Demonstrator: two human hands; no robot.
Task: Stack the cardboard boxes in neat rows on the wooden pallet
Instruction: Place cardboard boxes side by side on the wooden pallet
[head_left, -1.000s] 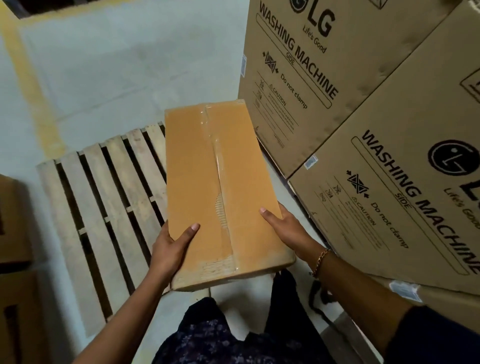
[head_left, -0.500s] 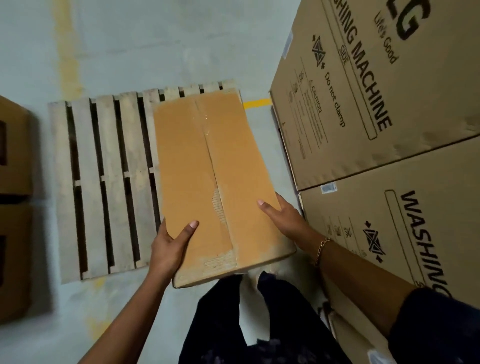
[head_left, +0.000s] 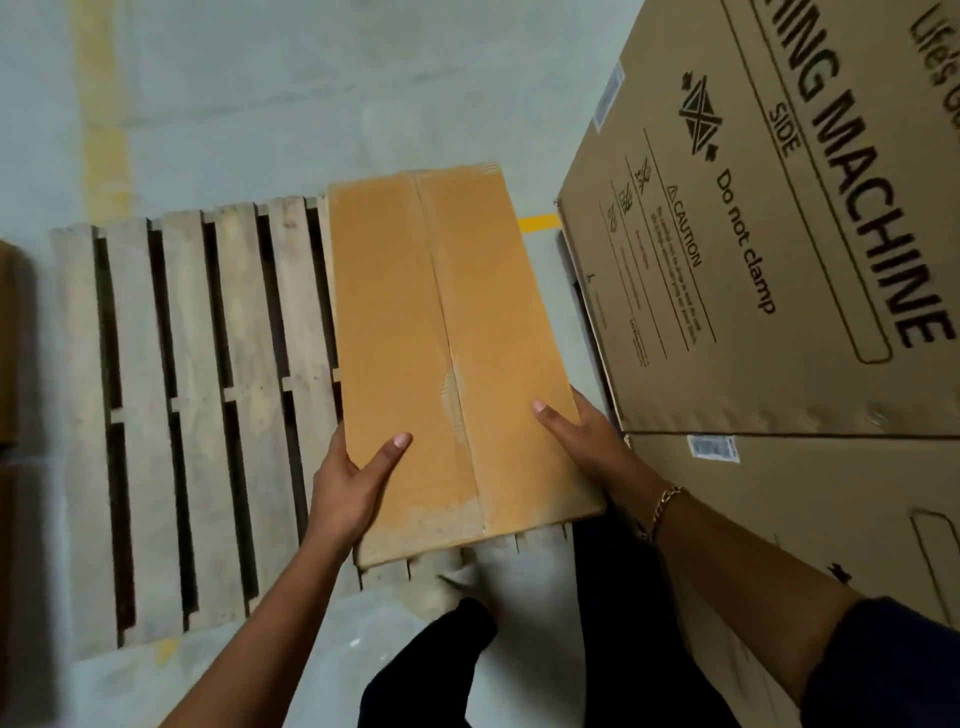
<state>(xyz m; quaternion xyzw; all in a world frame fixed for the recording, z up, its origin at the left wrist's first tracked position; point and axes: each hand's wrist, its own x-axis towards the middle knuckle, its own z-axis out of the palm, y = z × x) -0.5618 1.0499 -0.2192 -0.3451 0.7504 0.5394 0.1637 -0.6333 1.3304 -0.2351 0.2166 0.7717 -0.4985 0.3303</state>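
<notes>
The cardboard box (head_left: 447, 353), pinched at both sides by left hand (head_left: 349, 493) and right hand (head_left: 587, 441), overlies the pallet (head_left: 192, 415)'s right edge, bare slats leftward.

Both bare forearms reach forward toward twelve o'clock. The left hand (head_left: 353, 483) clasps at about ten o'clock, thumb laid flat on top. The right hand (head_left: 582, 436) clasps at two o'clock, thumb likewise pressed flat, wrist bent.
</notes>
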